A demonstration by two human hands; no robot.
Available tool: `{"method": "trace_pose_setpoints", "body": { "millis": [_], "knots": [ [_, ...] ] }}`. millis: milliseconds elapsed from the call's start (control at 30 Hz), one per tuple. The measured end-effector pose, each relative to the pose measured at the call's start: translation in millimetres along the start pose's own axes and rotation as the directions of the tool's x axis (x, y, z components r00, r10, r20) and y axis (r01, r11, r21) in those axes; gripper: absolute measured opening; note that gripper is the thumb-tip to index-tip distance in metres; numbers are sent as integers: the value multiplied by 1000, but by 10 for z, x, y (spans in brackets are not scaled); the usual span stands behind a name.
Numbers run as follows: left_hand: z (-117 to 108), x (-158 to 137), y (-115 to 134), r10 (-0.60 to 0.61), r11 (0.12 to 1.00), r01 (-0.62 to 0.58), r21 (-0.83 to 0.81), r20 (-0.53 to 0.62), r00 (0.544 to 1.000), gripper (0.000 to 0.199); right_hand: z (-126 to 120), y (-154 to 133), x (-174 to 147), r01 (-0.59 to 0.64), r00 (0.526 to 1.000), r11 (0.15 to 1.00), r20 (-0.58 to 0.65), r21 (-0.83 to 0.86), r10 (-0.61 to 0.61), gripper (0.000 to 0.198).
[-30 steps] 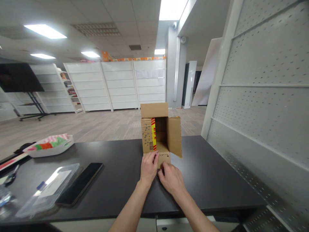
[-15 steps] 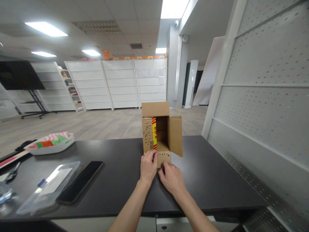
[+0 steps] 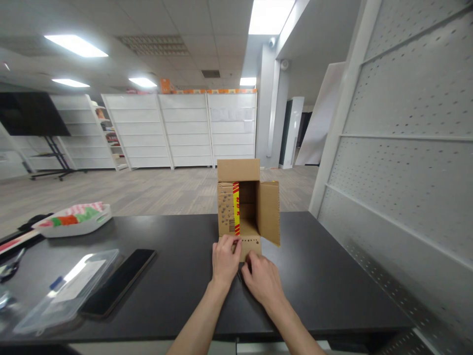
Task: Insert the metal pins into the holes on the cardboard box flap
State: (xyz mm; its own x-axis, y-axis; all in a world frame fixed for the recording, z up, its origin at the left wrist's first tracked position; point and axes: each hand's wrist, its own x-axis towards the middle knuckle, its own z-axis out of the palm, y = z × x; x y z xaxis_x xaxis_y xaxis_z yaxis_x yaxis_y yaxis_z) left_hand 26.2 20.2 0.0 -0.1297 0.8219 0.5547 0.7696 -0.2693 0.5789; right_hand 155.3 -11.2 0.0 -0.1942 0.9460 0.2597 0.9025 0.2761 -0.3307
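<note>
The person's curled hands hide part of the near flap of the cardboard box point(image 3: 249, 213), which stands open toward the person near the middle of the surface point(image 3: 310, 281). The left hand point(image 3: 224, 260) has thumb and fingers close together by the flap's left side, the right hand point(image 3: 263, 278) is bent inward at its near edge; whether either grips anything cannot be told. A thin dark object beside the right hand is mostly covered. The box's interior is shadowed, its tape lettering too small to read. Leftward lie a phone point(image 3: 118, 283), a clear plastic case point(image 3: 79, 283) and a white basket point(image 3: 99, 223); beyond, white shelving point(image 3: 185, 130) lines the room.
</note>
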Motion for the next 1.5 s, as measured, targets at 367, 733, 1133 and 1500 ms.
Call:
{"method": "trace_pose_setpoints", "body": {
  "millis": [367, 733, 1133, 1500],
  "knots": [
    [0, 1, -5, -32, 999, 31, -20, -50, 998, 14, 11, 2, 9, 0, 1000, 1000, -3, -17, 0, 13],
    [-193, 121, 90, -120, 992, 121, -22, 12, 993, 13, 8, -10, 2, 3, 1000, 1000, -4, -28, -4, 12],
    [-406, -255, 154, -281, 936, 223, 273, 195, 940, 8, -19, -16, 7, -7, 1000, 1000, 11, -16, 7, 13],
    [-376, -459, 221, -273, 921, 178, 346, 246, 930, 12, -28, -11, -7, -13, 1000, 1000, 27, 1, 13, 11]
  ]
}}
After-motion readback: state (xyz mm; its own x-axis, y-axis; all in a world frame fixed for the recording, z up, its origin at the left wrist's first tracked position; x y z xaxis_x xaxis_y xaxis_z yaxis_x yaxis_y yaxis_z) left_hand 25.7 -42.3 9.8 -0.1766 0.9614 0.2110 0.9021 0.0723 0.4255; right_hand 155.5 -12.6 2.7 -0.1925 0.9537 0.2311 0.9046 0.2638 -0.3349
